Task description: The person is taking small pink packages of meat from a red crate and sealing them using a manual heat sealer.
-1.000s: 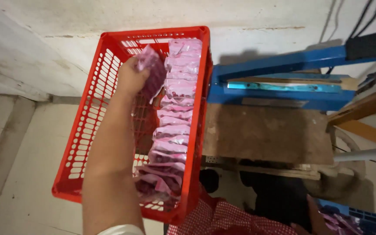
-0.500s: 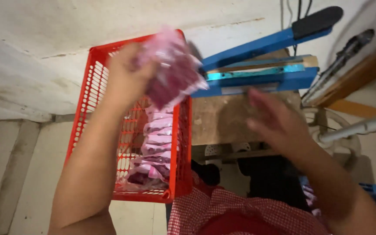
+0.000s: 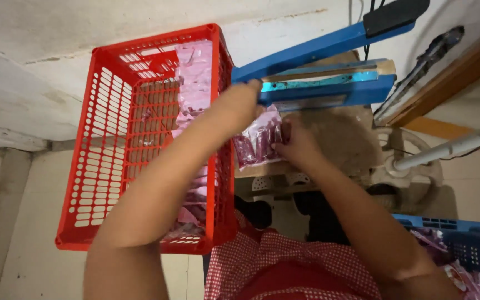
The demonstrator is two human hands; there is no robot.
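At the bottom of the frame, red-and-white checked cloth (image 3: 290,266) over the lap; at lower right, a blue crate (image 3: 462,244) with pink packets. Centre frame, left hand (image 3: 243,103) and right hand (image 3: 295,145) closed from either side on a clear packet of pink pieces (image 3: 258,141), held just below the blue heat sealer (image 3: 323,83), its arm raised. At left, a red plastic basket (image 3: 95,166) on the floor, holding more pink packets (image 3: 195,83) along its right side; beyond, pale wall.
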